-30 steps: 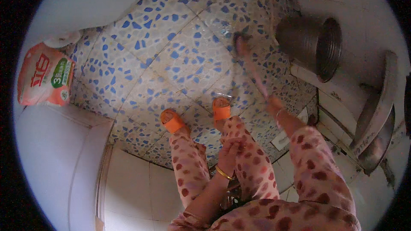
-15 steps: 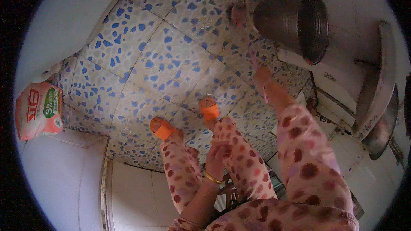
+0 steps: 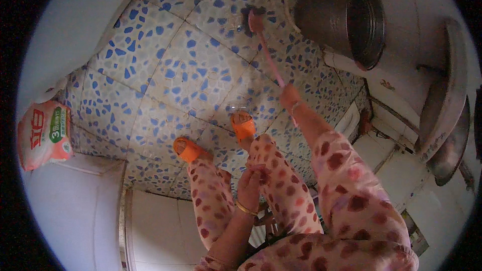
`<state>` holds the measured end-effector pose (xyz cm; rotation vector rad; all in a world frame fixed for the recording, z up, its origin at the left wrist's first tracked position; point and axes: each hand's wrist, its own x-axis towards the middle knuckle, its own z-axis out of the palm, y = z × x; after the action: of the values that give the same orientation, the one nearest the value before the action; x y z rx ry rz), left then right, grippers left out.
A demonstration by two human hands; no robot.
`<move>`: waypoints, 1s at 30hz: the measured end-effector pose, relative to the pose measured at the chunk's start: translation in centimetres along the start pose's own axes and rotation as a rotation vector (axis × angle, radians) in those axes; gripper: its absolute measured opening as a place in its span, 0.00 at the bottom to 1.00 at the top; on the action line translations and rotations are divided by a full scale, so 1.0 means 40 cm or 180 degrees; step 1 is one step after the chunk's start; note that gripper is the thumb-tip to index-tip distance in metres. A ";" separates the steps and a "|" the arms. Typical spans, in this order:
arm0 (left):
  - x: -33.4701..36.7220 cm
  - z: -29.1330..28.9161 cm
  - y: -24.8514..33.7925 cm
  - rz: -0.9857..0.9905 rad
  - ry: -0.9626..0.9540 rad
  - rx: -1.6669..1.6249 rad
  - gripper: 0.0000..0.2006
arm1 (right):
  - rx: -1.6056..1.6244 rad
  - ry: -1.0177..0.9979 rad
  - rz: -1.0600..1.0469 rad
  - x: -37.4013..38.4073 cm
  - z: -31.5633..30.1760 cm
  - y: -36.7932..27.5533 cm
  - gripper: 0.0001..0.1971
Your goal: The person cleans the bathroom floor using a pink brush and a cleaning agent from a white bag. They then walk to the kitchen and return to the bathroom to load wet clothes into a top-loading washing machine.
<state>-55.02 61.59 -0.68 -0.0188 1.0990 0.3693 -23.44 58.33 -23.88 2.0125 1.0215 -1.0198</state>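
"Dark, brownish-grey and ribbed, a round bucket was ahead of the right hand and to its right. Could you see into it?"

"Only partly. Its mouth showed toward the right, with a stretch of ridged inner wall; deeper down it was too dim to tell what it held. I couldn't judge whether it was upright or tilted."

"Any other container?"

"Well off to the left of the left hand was a plump pink-orange and white plastic packet with a green patch on its front. Its contents were hidden."

"And the right hand itself?"

"It was wrapped around a slim pink-handled brush with dark bristles, the handle's end poking out behind the palm. The bristles were over the white, blue-patched floor, ahead of the hand and slightly to its left, apart from the bucket. That forearm stretched forward, slanting leftward."

"What about the left?"

"It lay low against the spotted pink trousers, near the right knee, with its fingers bent inward. I couldn't tell whether they pinched anything."
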 end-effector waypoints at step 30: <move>-0.024 -0.053 0.036 -0.0251 0.0155 -0.0321 0.10 | 0.0780 0.0921 0.0399 -0.020 0.011 -0.350 0.15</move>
<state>-57.66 62.25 -0.57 -0.1606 1.1236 0.3546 -35.86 64.47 -26.18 2.4469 0.9357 -0.8359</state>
